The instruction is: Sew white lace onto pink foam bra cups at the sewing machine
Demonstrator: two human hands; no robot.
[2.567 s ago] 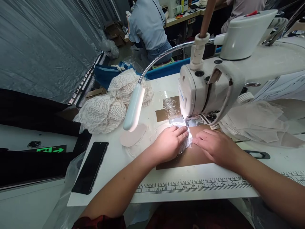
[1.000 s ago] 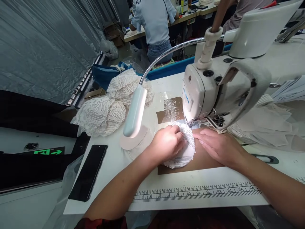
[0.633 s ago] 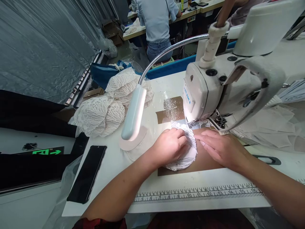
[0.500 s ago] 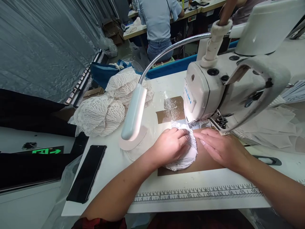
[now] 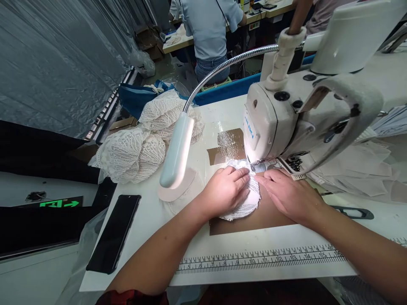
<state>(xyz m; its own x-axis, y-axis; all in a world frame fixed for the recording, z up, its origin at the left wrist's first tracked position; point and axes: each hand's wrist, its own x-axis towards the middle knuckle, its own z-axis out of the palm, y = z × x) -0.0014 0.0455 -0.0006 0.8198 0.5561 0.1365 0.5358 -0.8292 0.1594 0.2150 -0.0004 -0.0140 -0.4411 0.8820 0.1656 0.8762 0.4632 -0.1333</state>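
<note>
One bare left hand [image 5: 226, 190] lay on the white, round-ended lacy cloth piece [image 5: 252, 201], below and right of the frame's middle, fingers nearly straight, not closed round it. The cloth's long way ran up the frame toward the white metal sewing machine [image 5: 263, 123]. The bare right hand's [image 5: 288, 192] fingertips met its right edge; I couldn't tell if they pinched.

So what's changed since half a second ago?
The rounded white lace piece has slid slightly forward, toward the white sewing machine. The bare left hand, more curled before, lies flatter on it; the bare right hand has shifted slightly left, at its right edge. The black rectangular phone and heaped cream lace pieces stayed put.
</note>
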